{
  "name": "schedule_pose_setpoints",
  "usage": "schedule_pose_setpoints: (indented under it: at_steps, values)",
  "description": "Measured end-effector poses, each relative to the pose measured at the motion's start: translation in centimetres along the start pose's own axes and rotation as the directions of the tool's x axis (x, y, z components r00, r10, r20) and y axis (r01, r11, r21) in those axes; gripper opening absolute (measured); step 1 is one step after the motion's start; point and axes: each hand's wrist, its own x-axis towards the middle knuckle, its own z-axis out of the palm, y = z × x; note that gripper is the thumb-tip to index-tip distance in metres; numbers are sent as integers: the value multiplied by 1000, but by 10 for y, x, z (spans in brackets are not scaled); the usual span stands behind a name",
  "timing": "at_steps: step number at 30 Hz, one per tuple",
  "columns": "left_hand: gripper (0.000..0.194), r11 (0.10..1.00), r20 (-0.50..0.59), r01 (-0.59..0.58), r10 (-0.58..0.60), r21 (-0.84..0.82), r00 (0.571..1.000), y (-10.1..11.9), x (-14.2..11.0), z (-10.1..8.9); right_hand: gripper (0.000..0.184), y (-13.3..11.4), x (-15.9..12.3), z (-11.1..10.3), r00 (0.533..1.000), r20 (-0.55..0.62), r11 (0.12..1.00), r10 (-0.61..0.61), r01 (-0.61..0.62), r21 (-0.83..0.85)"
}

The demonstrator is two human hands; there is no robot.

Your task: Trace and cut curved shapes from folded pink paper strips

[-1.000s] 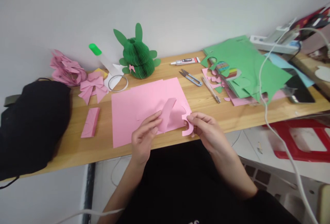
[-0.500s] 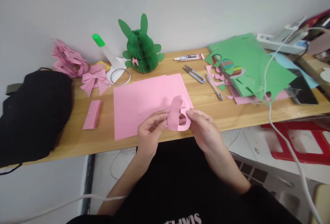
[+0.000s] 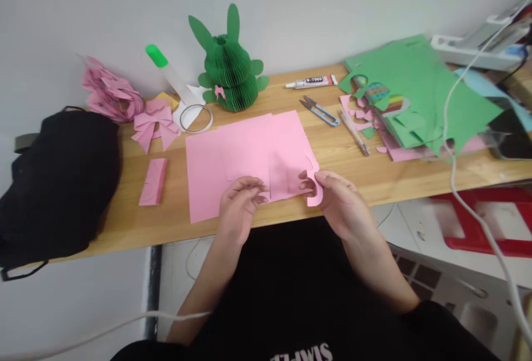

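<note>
My right hand pinches a curved pink paper cut-out, its hollow side facing left, above the right edge of the pink paper sheets. My left hand is closed, thumb against fingers, over the front of those sheets. At its fingertips a pink paper strip appears nearly edge-on, hard to tell from the pink behind it. Both hands are apart. Left of the sheets lies a folded pink paper block with drawn lines.
Behind stands a green honeycomb-paper rabbit. Glue tube, thread snips and pen lie right, near green sheets. Left are a pink bow, tape roll, green-capped glue bottle and black bag. A white cable hangs right.
The strip and the cut-out came together half a second ago and are now apart again. My right hand has shifted right with the cut-out. The strip has turned nearly edge-on in my left hand.
</note>
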Motion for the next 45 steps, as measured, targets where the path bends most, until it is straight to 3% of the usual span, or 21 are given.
schedule_pose_setpoints:
  at_steps: [2, 5, 6, 9, 13, 16, 19, 23, 25, 26, 27, 29, 30, 31, 32, 33, 35, 37, 39, 42, 45]
  values:
    - [17, 933, 12, -148, 153, 328, 988, 1, 3, -5, 13, 0, 4, -7, 999, -48, 1000, 2, -1, 13]
    - [28, 574, 229, -368, 302, 732, 925, 12, 18, -6, 14, 0, 10, -14, 998, -36, 998, 60, -59, 37]
    - [34, 426, 324, -423, 286, 800, 902, 18, 26, -4, 15, 0, 11, -15, 996, -9, 995, 87, -87, 43]
    - [60, 62, 486, -488, 40, 871, 873, 37, 51, 11, 17, -2, 13, -16, 989, 61, 989, 135, -138, 51]
    - [68, -168, 496, -517, -153, 839, 855, 56, 75, 34, 21, -4, 16, -17, 982, 86, 984, 168, -172, 39]
    - [58, -193, 463, -503, -215, 843, 860, 58, 82, 44, 25, -7, 19, -19, 979, 110, 985, 171, -171, -10]
    - [45, -97, 485, -510, -199, 855, 852, 55, 86, 47, 28, -11, 22, -22, 976, 128, 984, 177, -171, -53]
    - [26, -8, 498, -503, -127, 864, 858, 59, 88, 45, 27, -19, 26, -24, 976, 114, 982, 187, -184, -31]
    - [24, 38, 557, -557, 16, 830, 831, 67, 81, 43, 25, -23, 28, -25, 978, 101, 983, 183, -183, -13]
    - [23, 41, 613, -622, 137, 782, 778, 71, 75, 42, 23, -25, 28, -26, 982, 87, 986, 169, -169, -6]
    - [23, 9, 679, -709, 280, 705, 679, 73, 67, 40, 22, -27, 28, -26, 987, 66, 989, 146, -146, -4]
    - [13, -217, 783, -815, 487, 538, 387, 72, 51, 35, 20, -31, 26, -28, 997, 5, 997, 72, -72, -22]
    - [14, -316, 799, -801, 521, 509, 302, 66, 43, 32, 20, -33, 25, -28, 999, -31, 999, 28, -29, -42]
    - [14, -382, 809, -782, 532, 493, 250, 59, 37, 29, 19, -33, 23, -28, 998, -65, 998, -18, 13, -69]
    - [14, -420, 814, -761, 530, 494, 237, 49, 32, 25, 19, -33, 21, -28, 994, -89, 993, -59, 50, -104]
    - [15, -439, 833, -757, 497, 484, 244, 39, 29, 22, 20, -33, 20, -27, 991, -99, 986, -94, 79, -148]
    - [14, -421, 836, -752, 453, 508, 310, 20, 24, 15, 21, -29, 18, -25, 989, -74, 962, -128, 106, -253]
    - [9, -363, 832, -767, 398, 530, 387, 8, 22, 7, 23, -24, 19, -21, 993, -23, 930, -117, 101, -353]
    - [17, -281, 833, -797, 331, 535, 443, 7, 22, -2, 25, -18, 23, -17, 994, 12, 900, -104, 99, -425]
    - [22, -226, 822, -804, 317, 550, 474, 18, 27, -13, 28, -12, 30, -10, 990, 53, 846, -128, 137, -516]
    - [17, -274, 814, -782, 355, 560, 459, 36, 44, -19, 28, -6, 39, 0, 986, 111, 786, -123, 165, -596]
